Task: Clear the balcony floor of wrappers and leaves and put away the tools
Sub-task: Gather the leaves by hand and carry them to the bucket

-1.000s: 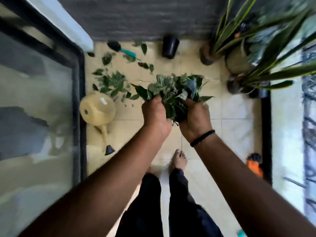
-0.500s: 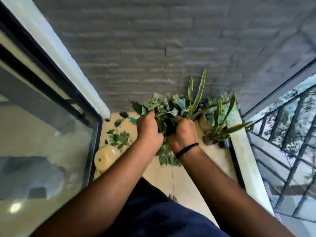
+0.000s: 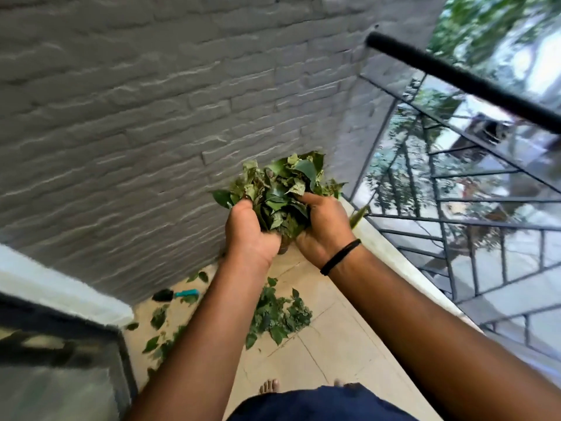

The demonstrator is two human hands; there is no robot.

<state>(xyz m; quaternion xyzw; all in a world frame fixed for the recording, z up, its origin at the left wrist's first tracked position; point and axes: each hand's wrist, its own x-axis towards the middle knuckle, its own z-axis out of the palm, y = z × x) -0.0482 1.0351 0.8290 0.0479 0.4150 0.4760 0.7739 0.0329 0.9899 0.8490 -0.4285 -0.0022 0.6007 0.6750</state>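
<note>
both hands have swung right toward the railing (image 3: 455,226); left hand (image 3: 249,230) and right hand (image 3: 323,226) grip the leaf bundle (image 3: 279,189) between curled fingers, above loose leaves (image 3: 277,317) on the floor (image 3: 334,344).

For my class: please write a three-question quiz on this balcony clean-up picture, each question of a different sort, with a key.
1. True or false: both hands hold one bunch of leaves together.
2. Multiple choice: where does the trowel lie? A) on the railing B) on the floor by the brick wall C) in the right hand
3. Fill in: a black band sits on the ____ wrist.

Key
1. True: the left hand and right hand cup the bunch between them.
2. B; loose leaves lie on the floor nearby.
3. Right: the band.
</note>
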